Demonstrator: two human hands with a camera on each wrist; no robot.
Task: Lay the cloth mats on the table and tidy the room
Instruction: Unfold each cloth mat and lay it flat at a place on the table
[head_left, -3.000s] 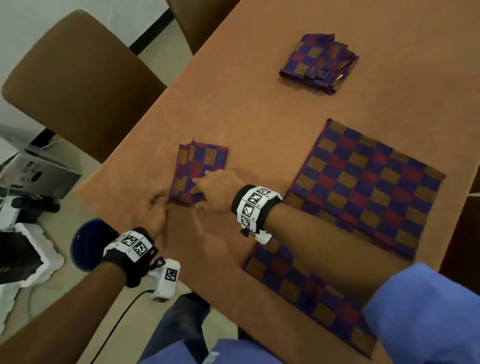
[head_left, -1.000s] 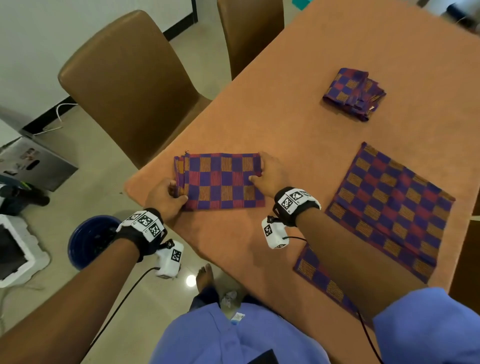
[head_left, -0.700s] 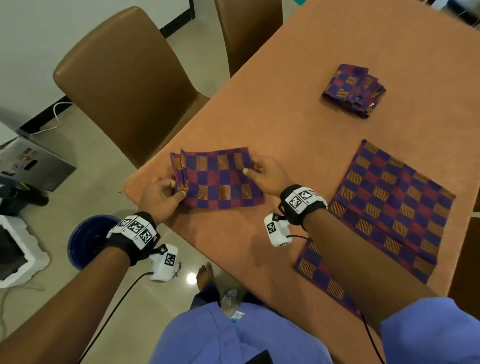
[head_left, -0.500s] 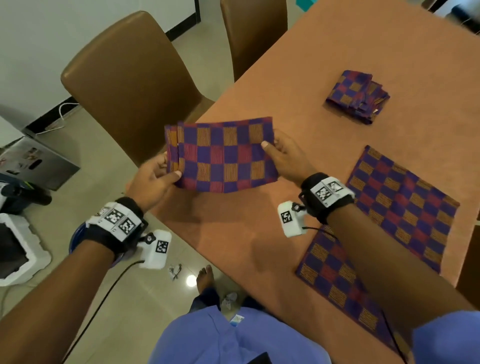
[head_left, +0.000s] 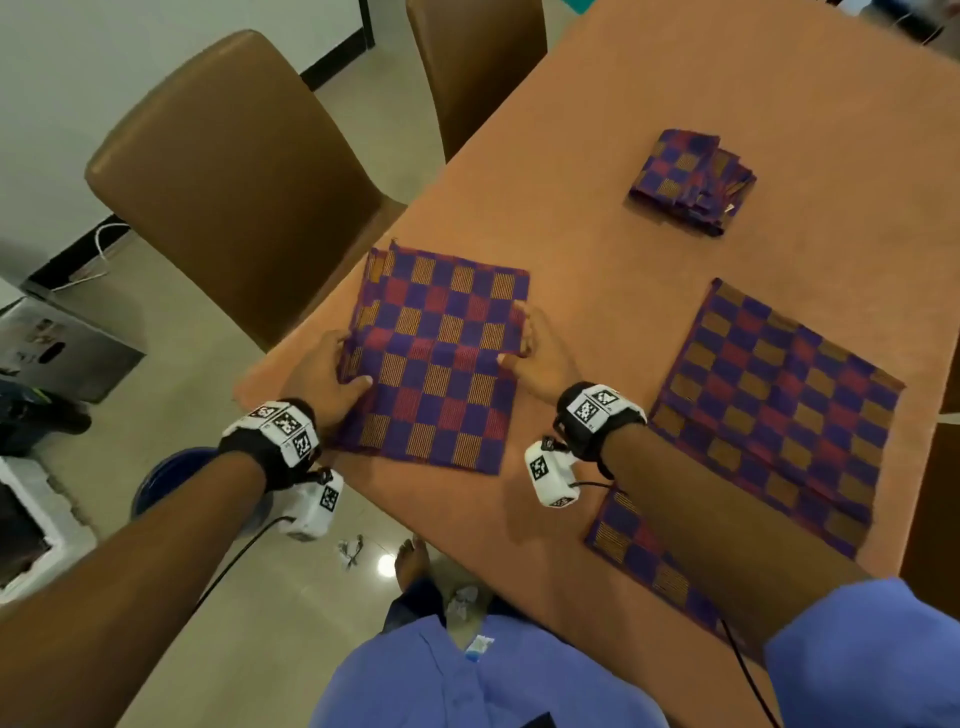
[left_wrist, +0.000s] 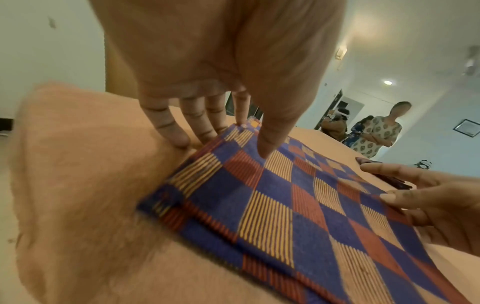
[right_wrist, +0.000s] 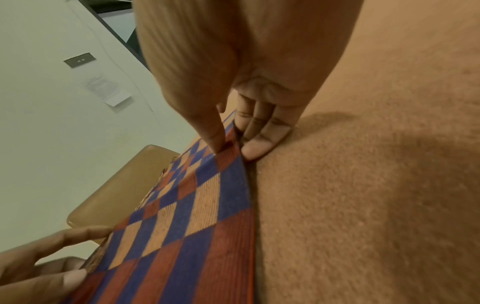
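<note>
A blue, red and gold checked cloth mat lies partly unfolded at the near left corner of the orange table, with a crease across its middle. My left hand pinches its left edge, thumb on top and fingers down at the edge. My right hand pinches the right edge, thumb above and fingers beside and under it. A second mat lies spread flat to the right. A folded stack of mats sits farther back.
Two brown chairs stand along the table's left side. On the floor are a blue bucket, boxes at the left and small litter by my foot. People stand beyond the table's far end.
The mat was a small folded square, then opened wider. Half a second ago both hands held it above the table; now it is opened one fold further and lies on the table.
</note>
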